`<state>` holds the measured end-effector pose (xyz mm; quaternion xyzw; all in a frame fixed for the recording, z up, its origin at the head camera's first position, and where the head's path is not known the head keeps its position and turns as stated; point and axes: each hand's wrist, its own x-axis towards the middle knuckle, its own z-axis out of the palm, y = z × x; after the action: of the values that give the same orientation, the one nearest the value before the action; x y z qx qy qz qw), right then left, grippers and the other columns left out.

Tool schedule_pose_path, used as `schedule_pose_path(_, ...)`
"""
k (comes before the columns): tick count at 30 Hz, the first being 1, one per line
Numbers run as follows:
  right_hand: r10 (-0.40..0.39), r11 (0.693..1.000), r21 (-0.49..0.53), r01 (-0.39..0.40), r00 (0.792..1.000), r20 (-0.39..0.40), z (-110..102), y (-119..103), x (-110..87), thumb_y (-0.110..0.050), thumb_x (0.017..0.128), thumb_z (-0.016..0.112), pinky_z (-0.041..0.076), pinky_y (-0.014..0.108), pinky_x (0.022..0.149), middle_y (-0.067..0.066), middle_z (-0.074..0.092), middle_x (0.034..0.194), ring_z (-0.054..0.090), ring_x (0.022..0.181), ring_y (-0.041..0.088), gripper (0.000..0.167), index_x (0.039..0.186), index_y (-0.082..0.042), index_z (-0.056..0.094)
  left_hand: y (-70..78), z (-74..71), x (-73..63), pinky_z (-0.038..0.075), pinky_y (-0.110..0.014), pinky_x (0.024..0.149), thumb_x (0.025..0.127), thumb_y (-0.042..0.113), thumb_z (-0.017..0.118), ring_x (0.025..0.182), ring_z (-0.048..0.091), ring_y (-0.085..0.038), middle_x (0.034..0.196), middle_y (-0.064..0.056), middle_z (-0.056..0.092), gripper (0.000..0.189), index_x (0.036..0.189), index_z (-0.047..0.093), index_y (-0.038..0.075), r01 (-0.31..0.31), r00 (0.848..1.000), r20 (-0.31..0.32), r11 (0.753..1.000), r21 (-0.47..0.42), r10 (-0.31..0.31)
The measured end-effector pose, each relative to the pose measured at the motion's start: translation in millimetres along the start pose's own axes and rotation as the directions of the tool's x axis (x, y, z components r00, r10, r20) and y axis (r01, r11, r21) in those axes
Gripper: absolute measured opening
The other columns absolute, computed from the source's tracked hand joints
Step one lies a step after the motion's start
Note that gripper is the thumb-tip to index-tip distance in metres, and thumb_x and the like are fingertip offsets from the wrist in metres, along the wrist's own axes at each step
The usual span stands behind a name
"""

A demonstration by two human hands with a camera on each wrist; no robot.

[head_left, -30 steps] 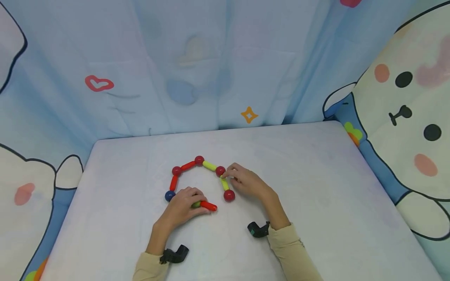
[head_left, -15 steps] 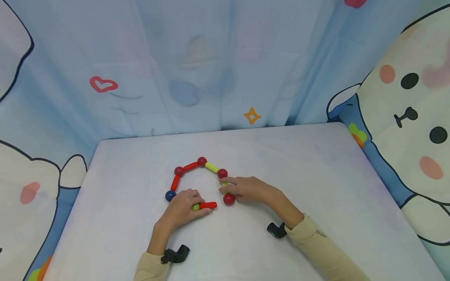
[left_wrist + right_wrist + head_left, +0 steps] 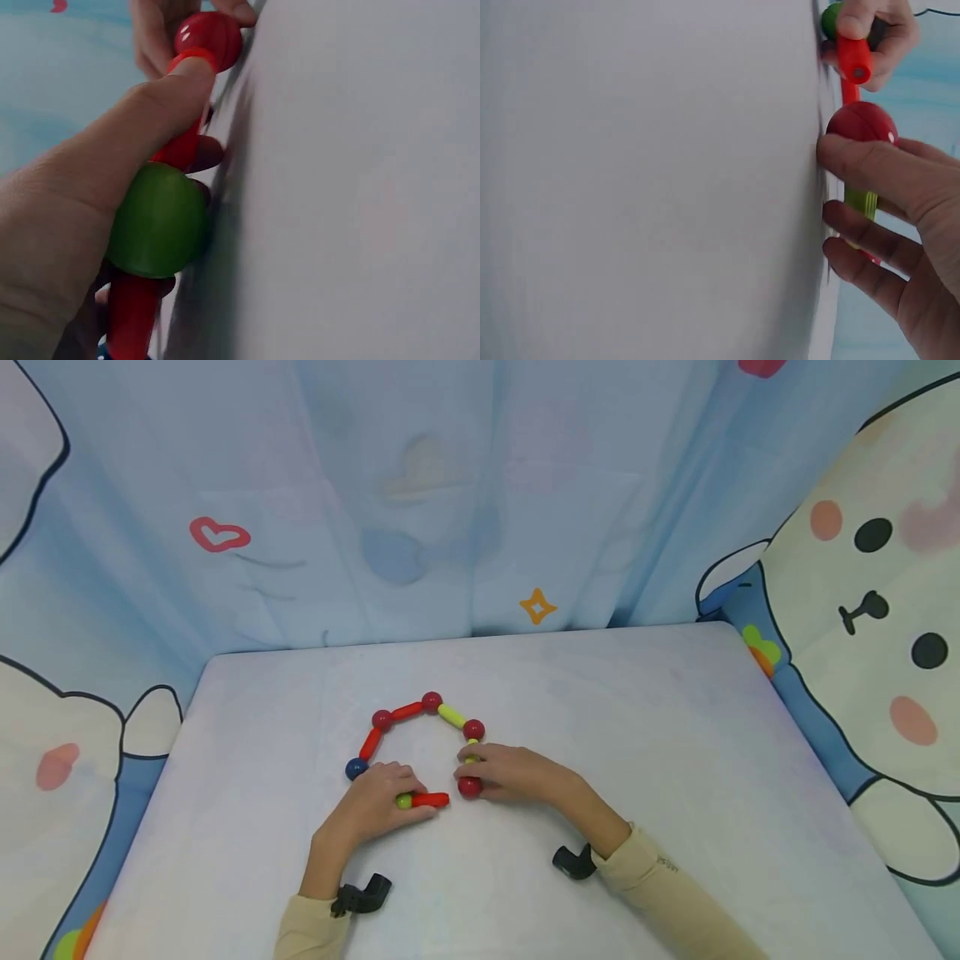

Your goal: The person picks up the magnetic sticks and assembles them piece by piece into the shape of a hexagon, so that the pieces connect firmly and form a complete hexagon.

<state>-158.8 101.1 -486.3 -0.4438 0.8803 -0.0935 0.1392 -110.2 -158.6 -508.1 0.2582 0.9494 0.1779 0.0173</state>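
Observation:
On the table, magnetic rods and balls form an arc with a gap at its near side. My left hand [image 3: 367, 806] pinches the free red magnetic rod [image 3: 430, 799] beside a green ball [image 3: 159, 221], thumb along the rod in the left wrist view. Another red rod [image 3: 133, 319] joins the green ball's other side. A blue ball [image 3: 356, 768] shows just beyond that hand. My right hand [image 3: 525, 774] grips the yellow-green magnetic rod [image 3: 861, 199], its thumb against the red end ball [image 3: 862, 120]. In the head view, this ball lies close to the free red rod's tip.
Farther along the arc are red balls [image 3: 431, 702], red rods [image 3: 407, 711] and another yellow-green rod [image 3: 452, 717]. A white cloth covers the table [image 3: 645, 718]. A blue printed curtain [image 3: 420, 510] hangs behind it. Each wrist wears a black camera mount [image 3: 363, 895].
My right hand has come down from the upper joint onto the yellow-green rod and red end ball, shifting them left toward the free red rod. My left hand keeps its pinch, moving slightly left.

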Motion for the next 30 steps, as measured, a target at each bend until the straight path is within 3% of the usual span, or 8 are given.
schedule_pose_path(4, 0.027, 1.0, 0.018, -0.026, 0.997, -0.076, 4, -7, 4.1, -0.025, 0.086, 0.074, 0.055, 0.031, 0.094, 0.002, 0.056, 0.133, 0.056, 0.118, 0.017, 0.04, 0.124, -0.023, 0.062, -11.1, -7.7, -5.1, 0.046, -0.039, 0.099, 0.078, 0.054, 0.074, 0.088, 0.056, -0.005, 0.087, 0.014, 0.065, 0.031, 0.095, 0.073, 0.028, 0.012, 1.0, -0.016, 1.0, -0.003, -0.012)
schedule_pose_path(8, 0.103, 0.993, 0.076, -0.093, 0.984, -0.148, 8, -15, 10.4, -0.022, 0.086, 0.074, 0.056, 0.03, 0.09, 0.002, 0.057, 0.128, 0.059, 0.11, 0.015, 0.038, 0.122, -0.022, 0.063, -22.8, -9.1, -6.3, 0.037, -0.05, 0.111, 0.077, 0.049, 0.077, 0.087, 0.061, -0.009, 0.085, 0.011, 0.067, 0.029, 0.091, 0.072, 0.024, 0.029, 0.993, -0.115, 1.0, -0.005, -0.029)
schedule_pose_path(12, 0.206, 0.97, 0.17, -0.173, 0.958, -0.201, 10, -20, 16.8, -0.02, 0.085, 0.075, 0.055, 0.032, 0.092, 0.004, 0.056, 0.129, 0.059, 0.111, 0.017, 0.039, 0.123, -0.02, 0.064, -29.1, -3.8, -3.4, 0.024, -0.059, 0.116, 0.076, 0.047, 0.078, 0.085, 0.063, -0.012, 0.084, 0.008, 0.07, 0.03, 0.09, 0.072, 0.021, 0.021, 0.975, -0.22, 0.999, 0.03, -0.013)
schedule_pose_path(15, 0.256, 0.952, 0.226, -0.207, 0.942, -0.217, 12, -22, 20.1, -0.019, 0.085, 0.075, 0.054, 0.035, 0.097, 0.006, 0.055, 0.133, 0.057, 0.118, 0.021, 0.04, 0.124, -0.018, 0.064, -29.4, 0.5, -1.0, 0.02, -0.063, 0.115, 0.076, 0.048, 0.078, 0.087, 0.064, -0.014, 0.085, 0.007, 0.071, 0.032, 0.092, 0.073, 0.021, 0.015, 0.965, -0.262, 0.998, 0.054, -0.001)
schedule_pose_path(22, 0.316, 0.922, 0.303, -0.24, 0.92, -0.231, 18, -24, 23.6, -0.021, 0.083, 0.077, 0.051, 0.038, 0.101, 0.006, 0.053, 0.136, 0.054, 0.123, 0.023, 0.044, 0.124, -0.015, 0.064, -25.6, 2.0, 1.5, 0.016, -0.066, 0.115, 0.075, 0.05, 0.078, 0.091, 0.064, -0.018, 0.087, 0.006, 0.072, 0.034, 0.094, 0.074, 0.022, 0.039, 0.96, -0.279, 0.998, 0.047, -0.024)
schedule_pose_path(30, 0.329, 0.914, 0.326, -0.242, 0.911, -0.248, 19, -26, 25.9, -0.023, 0.082, 0.077, 0.052, 0.037, 0.1, 0.005, 0.054, 0.134, 0.055, 0.122, 0.022, 0.044, 0.123, -0.015, 0.065, -21.5, 3.6, 3.5, 0.018, -0.066, 0.115, 0.076, 0.052, 0.076, 0.092, 0.065, -0.018, 0.088, 0.005, 0.073, 0.036, 0.096, 0.075, 0.022, 0.045, 0.963, -0.269, 0.998, 0.051, -0.03)
